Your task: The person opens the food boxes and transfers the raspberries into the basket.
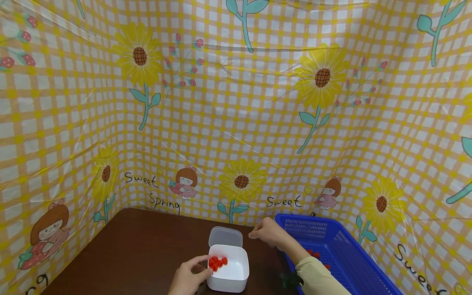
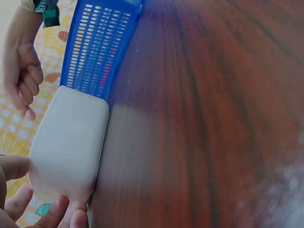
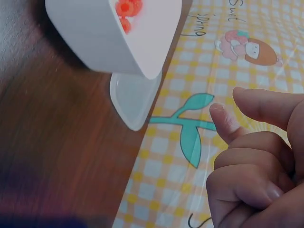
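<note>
A square white plastic box [image 1: 236, 266] stands on the table, with several small red bead-like pieces [image 1: 215, 264] gathered at its left side. Its translucent lid [image 1: 225, 237] lies folded back behind it. My left hand [image 1: 188, 275] holds the box's left side, thumb toward the near corner and index finger toward the far one. In the left wrist view its fingertips meet the white wall. My right hand [image 1: 270, 232] hovers right of the lid. In the right wrist view, thumb and index finger stand apart with nothing between them, while the other fingers [image 3: 247, 175] curl inward.
A blue perforated basket [image 1: 354, 254] stands at the right, beneath my right forearm, with several red pieces [image 1: 313, 254] inside. The dark brown tabletop [image 1: 140, 250] ends at a yellow checked sheet [image 1: 228, 123] that walls off the back and sides.
</note>
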The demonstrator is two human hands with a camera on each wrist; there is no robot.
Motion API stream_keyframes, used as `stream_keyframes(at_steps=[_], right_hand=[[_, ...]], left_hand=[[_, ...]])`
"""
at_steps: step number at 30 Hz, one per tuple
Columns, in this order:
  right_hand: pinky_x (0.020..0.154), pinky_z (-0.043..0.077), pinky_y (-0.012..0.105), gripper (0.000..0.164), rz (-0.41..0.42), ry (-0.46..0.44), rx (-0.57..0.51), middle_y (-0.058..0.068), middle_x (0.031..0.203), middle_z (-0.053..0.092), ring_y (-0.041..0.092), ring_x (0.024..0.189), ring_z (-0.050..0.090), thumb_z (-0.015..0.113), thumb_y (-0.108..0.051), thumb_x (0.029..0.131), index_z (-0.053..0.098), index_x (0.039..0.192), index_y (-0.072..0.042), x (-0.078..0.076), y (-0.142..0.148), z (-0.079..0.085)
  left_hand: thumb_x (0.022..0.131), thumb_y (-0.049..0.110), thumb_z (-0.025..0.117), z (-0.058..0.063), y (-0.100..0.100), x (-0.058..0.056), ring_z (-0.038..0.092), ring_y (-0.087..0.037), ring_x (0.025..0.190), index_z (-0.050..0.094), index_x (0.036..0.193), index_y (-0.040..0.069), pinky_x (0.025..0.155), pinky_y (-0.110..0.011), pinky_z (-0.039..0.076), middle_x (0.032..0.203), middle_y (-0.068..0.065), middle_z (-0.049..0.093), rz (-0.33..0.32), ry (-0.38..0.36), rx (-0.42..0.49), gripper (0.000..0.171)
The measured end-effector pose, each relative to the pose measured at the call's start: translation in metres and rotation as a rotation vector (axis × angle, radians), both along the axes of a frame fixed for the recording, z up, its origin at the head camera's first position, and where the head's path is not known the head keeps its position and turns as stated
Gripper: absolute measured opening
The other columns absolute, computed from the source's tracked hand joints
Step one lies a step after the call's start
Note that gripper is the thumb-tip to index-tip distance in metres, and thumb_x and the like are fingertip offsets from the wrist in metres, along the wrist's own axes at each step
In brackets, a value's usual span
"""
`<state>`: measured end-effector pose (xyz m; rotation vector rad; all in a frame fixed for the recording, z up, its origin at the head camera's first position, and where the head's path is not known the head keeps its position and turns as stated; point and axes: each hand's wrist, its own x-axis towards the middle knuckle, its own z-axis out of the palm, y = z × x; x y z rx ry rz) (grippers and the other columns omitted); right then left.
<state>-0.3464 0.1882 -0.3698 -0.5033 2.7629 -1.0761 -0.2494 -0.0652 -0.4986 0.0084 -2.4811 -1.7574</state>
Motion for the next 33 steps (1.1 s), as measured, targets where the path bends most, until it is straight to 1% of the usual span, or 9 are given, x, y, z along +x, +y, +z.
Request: stream_keyframes(at_steps=[1, 9, 10, 13, 14, 17, 20, 29, 33], right_hand=[[0.041, 0.016, 0.023, 0.015, 0.001, 0.0, -0.001, -0.01, 0.049, 0.023, 0.006, 0.044, 0.012, 0.074, -0.014, 0.087, 0.076, 0.075, -0.005, 0.0, -0.002, -0.001], [0.04, 0.017, 0.023, 0.013, 0.057, -0.018, -0.014, -0.01, 0.049, 0.024, 0.006, 0.043, 0.014, 0.073, -0.012, 0.087, 0.079, 0.083, -0.001, 0.0, -0.023, -0.01], [0.04, 0.017, 0.023, 0.016, 0.065, -0.028, -0.015, -0.01, 0.049, 0.025, 0.006, 0.043, 0.014, 0.073, -0.012, 0.088, 0.078, 0.082, 0.002, 0.001, -0.025, -0.011], [0.04, 0.017, 0.023, 0.016, 0.07, -0.051, -0.019, -0.01, 0.048, 0.025, 0.006, 0.042, 0.013, 0.071, -0.011, 0.088, 0.077, 0.079, 0.001, 0.001, -0.031, -0.014], [0.04, 0.017, 0.024, 0.019, 0.073, -0.061, -0.019, -0.009, 0.048, 0.025, 0.007, 0.043, 0.014, 0.071, -0.011, 0.088, 0.075, 0.074, 0.0, 0.002, -0.033, -0.015], [0.04, 0.018, 0.023, 0.017, 0.08, -0.08, -0.021, -0.009, 0.047, 0.025, 0.006, 0.042, 0.015, 0.072, -0.011, 0.087, 0.075, 0.073, -0.002, 0.0, -0.037, -0.021], [0.039, 0.018, 0.023, 0.019, 0.088, -0.099, -0.02, -0.009, 0.046, 0.026, 0.007, 0.041, 0.015, 0.074, -0.012, 0.086, 0.074, 0.072, 0.0, 0.0, -0.041, -0.025], [0.037, 0.021, 0.021, 0.02, 0.098, -0.116, -0.017, -0.008, 0.047, 0.028, 0.005, 0.038, 0.018, 0.076, -0.012, 0.084, 0.075, 0.076, 0.005, 0.006, -0.053, -0.037], [0.037, 0.021, 0.02, 0.017, 0.102, -0.125, -0.007, -0.009, 0.047, 0.028, 0.005, 0.038, 0.018, 0.077, -0.012, 0.085, 0.076, 0.077, 0.003, 0.009, -0.057, -0.04]], left_hand=[[0.087, 0.03, 0.077, 0.0, 0.0, 0.0, 0.061, -0.018, 0.08, 0.071, 0.125, 0.012, 0.066, -0.034, 0.047, 0.088, 0.0, 0.068, -0.001, 0.0, -0.001, 0.042], [0.088, 0.029, 0.077, -0.001, -0.002, -0.001, 0.061, -0.018, 0.079, 0.07, 0.125, 0.012, 0.066, -0.034, 0.048, 0.09, -0.001, 0.068, 0.0, -0.006, 0.006, 0.042], [0.088, 0.029, 0.077, -0.001, -0.002, 0.0, 0.061, -0.018, 0.08, 0.07, 0.125, 0.012, 0.066, -0.034, 0.048, 0.09, -0.001, 0.068, -0.001, -0.004, 0.006, 0.042], [0.088, 0.028, 0.076, -0.001, -0.003, 0.001, 0.062, -0.019, 0.08, 0.07, 0.125, 0.01, 0.067, -0.035, 0.049, 0.09, -0.002, 0.069, -0.002, 0.011, 0.003, 0.042], [0.088, 0.028, 0.076, 0.0, -0.003, 0.002, 0.062, -0.019, 0.08, 0.07, 0.125, 0.01, 0.067, -0.035, 0.049, 0.089, -0.002, 0.069, -0.003, 0.015, 0.003, 0.042], [0.087, 0.028, 0.077, 0.0, -0.002, 0.002, 0.062, -0.018, 0.08, 0.07, 0.125, 0.009, 0.067, -0.036, 0.049, 0.089, -0.002, 0.069, -0.002, 0.026, 0.0, 0.043], [0.088, 0.029, 0.077, 0.001, -0.002, 0.001, 0.063, -0.018, 0.08, 0.07, 0.125, 0.009, 0.068, -0.036, 0.05, 0.089, -0.002, 0.07, -0.004, 0.026, 0.003, 0.044], [0.089, 0.029, 0.076, 0.001, -0.002, 0.002, 0.062, -0.019, 0.082, 0.069, 0.126, 0.008, 0.071, -0.038, 0.053, 0.09, -0.002, 0.069, -0.037, 0.013, 0.018, 0.043], [0.089, 0.028, 0.076, 0.001, -0.002, 0.002, 0.062, -0.019, 0.081, 0.068, 0.127, 0.007, 0.071, -0.038, 0.053, 0.09, -0.003, 0.069, -0.047, 0.005, 0.035, 0.044]])
